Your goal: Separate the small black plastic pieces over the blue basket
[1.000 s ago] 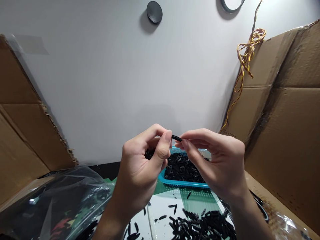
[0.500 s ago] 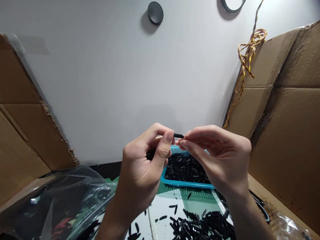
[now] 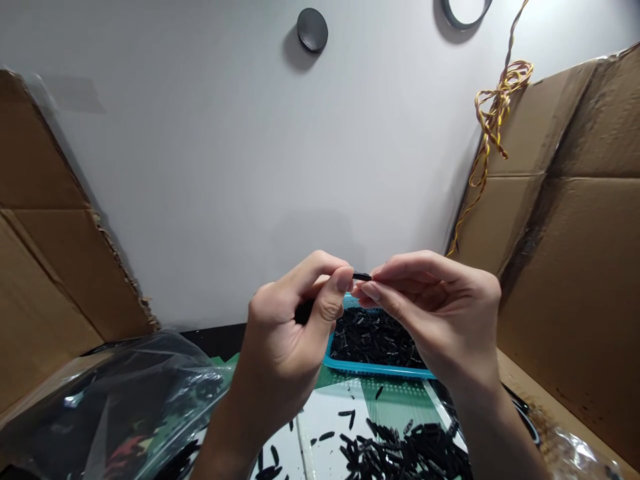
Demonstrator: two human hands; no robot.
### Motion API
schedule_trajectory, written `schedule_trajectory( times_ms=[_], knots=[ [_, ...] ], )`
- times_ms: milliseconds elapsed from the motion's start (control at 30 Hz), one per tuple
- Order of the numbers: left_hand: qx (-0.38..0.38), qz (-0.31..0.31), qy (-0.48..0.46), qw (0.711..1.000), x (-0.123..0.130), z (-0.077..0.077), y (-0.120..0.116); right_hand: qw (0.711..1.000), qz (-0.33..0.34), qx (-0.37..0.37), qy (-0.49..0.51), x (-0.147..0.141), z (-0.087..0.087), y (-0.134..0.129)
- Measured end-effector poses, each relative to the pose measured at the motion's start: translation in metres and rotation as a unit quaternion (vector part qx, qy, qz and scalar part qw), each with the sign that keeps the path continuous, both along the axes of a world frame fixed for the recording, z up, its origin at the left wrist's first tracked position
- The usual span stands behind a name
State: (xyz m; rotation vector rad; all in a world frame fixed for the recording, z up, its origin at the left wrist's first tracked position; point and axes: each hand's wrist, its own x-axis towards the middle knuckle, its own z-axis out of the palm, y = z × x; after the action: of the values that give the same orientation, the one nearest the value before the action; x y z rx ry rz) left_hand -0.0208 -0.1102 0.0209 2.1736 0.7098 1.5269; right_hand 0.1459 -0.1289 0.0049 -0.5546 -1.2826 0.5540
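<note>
A small, slim black piece (image 3: 362, 276) with tapered ends is held up between both hands, above the basket; its exact kind I cannot make out. Thumb and index finger of my left hand (image 3: 300, 320) pinch its left end. On its right end, my right hand (image 3: 440, 307) closes thumb and fingertips. Below and behind the hands stands a blue plastic basket (image 3: 380, 368) filled with similar black pieces. A pile of the same pieces (image 3: 415, 450) lies on the white and green surface in front, with a few scattered singly to its left.
Cardboard walls rise at left (image 3: 45, 220) and right (image 3: 575, 253), before a pale wall (image 3: 225, 167). A clear plastic bag (image 3: 150, 393) lies at left. Twisted yellow-brown wire (image 3: 495, 113) hangs at right. A black round disc (image 3: 313, 31) is on the back wall.
Both hands still pinch the black piece. It has turned slightly between the fingers, and the left hand has shifted a little right and down. The basket and pile look unchanged.
</note>
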Motion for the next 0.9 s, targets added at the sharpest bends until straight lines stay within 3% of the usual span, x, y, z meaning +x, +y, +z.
schedule_trajectory(
  times_ms=[500,900],
  knots=[
    [0.052,-0.029,0.011,0.998,-0.0014,-0.0057,0.0054,0.999,0.008,0.033,-0.011,0.001,-0.0066,0.0042],
    [-0.013,-0.018,-0.032,0.999,0.0013,-0.0035,0.0009,0.997,0.075,0.021,0.016,0.0001,-0.0066,0.0066]
  ],
)
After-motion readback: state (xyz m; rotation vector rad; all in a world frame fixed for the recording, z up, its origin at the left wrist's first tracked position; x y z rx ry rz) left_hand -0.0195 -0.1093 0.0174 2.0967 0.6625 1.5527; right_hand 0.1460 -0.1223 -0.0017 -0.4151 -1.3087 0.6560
